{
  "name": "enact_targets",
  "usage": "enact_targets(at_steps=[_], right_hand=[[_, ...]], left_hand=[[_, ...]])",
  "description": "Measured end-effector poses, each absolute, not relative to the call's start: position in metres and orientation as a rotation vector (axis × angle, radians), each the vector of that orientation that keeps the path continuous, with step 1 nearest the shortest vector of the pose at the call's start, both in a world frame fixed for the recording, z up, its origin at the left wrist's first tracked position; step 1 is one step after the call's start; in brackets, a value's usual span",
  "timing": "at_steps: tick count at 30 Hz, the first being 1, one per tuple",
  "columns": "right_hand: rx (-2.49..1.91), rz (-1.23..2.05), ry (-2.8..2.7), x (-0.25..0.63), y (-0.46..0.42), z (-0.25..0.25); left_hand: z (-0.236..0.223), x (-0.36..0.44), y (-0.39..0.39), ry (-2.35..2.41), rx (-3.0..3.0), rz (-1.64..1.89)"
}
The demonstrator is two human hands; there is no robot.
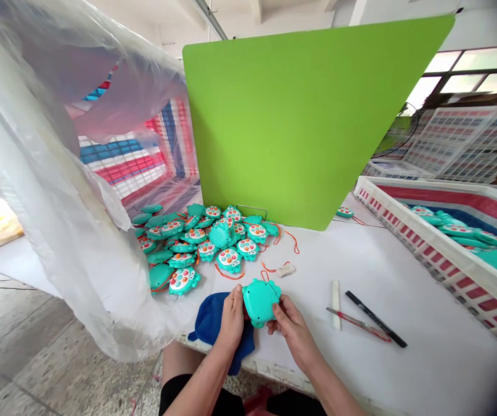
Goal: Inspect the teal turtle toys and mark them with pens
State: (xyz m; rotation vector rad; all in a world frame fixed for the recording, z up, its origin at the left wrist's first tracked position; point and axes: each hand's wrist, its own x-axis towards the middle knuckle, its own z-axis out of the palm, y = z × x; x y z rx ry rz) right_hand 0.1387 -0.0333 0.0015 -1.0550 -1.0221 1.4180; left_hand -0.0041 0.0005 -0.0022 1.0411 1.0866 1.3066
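Both my hands hold one teal plastic toy [260,300], back side up, just above the near edge of the white table [404,277]. My left hand [231,318] grips its left side with fingers curled. My right hand [289,323] pinches its lower right edge. An orange cord [268,268] runs from the toy toward a small white tag [285,269]. A heap of the same teal toys [196,240], several showing coloured buttons, lies behind my hands.
A blue cloth [211,320] lies under my left hand. A white stick [336,296], a red pen [356,323] and a black pen [376,319] lie to the right. A green divider board [300,121] stands behind. A crate [430,248] holds more toys at right. A clear plastic bag [58,190] hangs at left.
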Motion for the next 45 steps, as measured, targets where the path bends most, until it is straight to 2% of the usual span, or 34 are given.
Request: enact_targets(at_steps=[8,13,17,19,24,29,34,39,45], right_hand=[[-1.123,1.3,-1.042,0.141,-0.03,0.006],[-1.155,1.236,-1.347,0.155,-0.018,0.005],[-1.381,0.628,-1.573,0.183,0.026,0.001],[-1.418,0.476,-1.647,0.196,0.051,-0.006],[-1.409,0.498,-1.716,0.209,0.076,-0.014],[-1.293,0.47,-1.693,0.186,0.041,0.012],[-0.973,0.255,-2.119,0.151,0.01,0.023],[-1.033,0.075,-2.031,0.138,0.022,0.015],[-0.924,0.178,-2.167,0.144,0.022,0.014]], left_hand=[[0.0,0.0,-0.005,0.863,0.977,1.157],[0.007,0.0,-0.007,0.857,0.968,1.184],[0.015,0.0,-0.004,0.881,0.827,1.116],[0.016,0.001,-0.003,0.899,0.822,1.102],[0.013,0.001,-0.001,0.888,0.838,1.111],[0.005,0.001,0.001,0.858,0.846,1.105],[-0.004,0.003,0.003,0.829,0.86,1.125],[-0.006,0.005,0.004,0.868,0.954,1.071],[-0.005,0.005,0.002,0.843,0.942,1.077]])
